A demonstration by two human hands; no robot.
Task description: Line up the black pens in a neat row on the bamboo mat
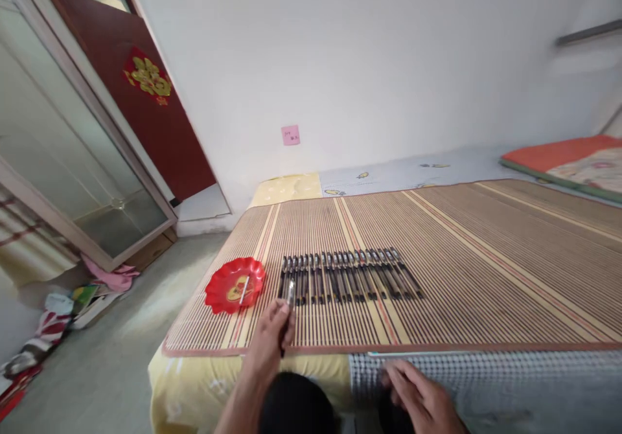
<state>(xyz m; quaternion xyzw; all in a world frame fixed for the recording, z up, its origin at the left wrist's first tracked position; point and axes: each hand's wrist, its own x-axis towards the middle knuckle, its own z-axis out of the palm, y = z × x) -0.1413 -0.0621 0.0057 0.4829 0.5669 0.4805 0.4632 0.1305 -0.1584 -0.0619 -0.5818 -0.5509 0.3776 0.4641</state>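
- Checked grey-and-white cloth [486, 376] hanging over the bed's near edge, right under the right hand [420, 395]; that hand resting flat, palm down, fingers loosely spread, gripping nothing.
- Just left of the right hand and a little farther out, left hand [272, 337] closed around a dark pen [287, 304], thumb and fingers pinching the barrel, the pen's clear cap end pointing away toward the row ahead.
- Directly beyond the left hand, touching distance from the held pen's tip: row of pens [347, 276], dark barrels lying side by side, roughly parallel, on the striped bamboo mat [486, 272]; held pen at the row's left end.
- Left of the left hand and slightly beyond it: red scalloped plate [234, 284] on the mat's corner, with one thin white stick-like piece [244, 289] lying in it; too small to tell what.
- Under the mat, near the left hand's wrist: yellow bedsheet [194, 382] draping the bed's corner.
- Far beyond both hands: pale printed sheet [413, 171] at the bed's far side, orange-edged quilt [573, 159] well off to the right.
- Farthest, straight ahead of the left hand: pink note [290, 135] stuck on the white wall.
- Far left: dark red door [131, 91] with a gold emblem, glass panel [63, 162] leaning beside it, clutter [72, 304] on the floor below.
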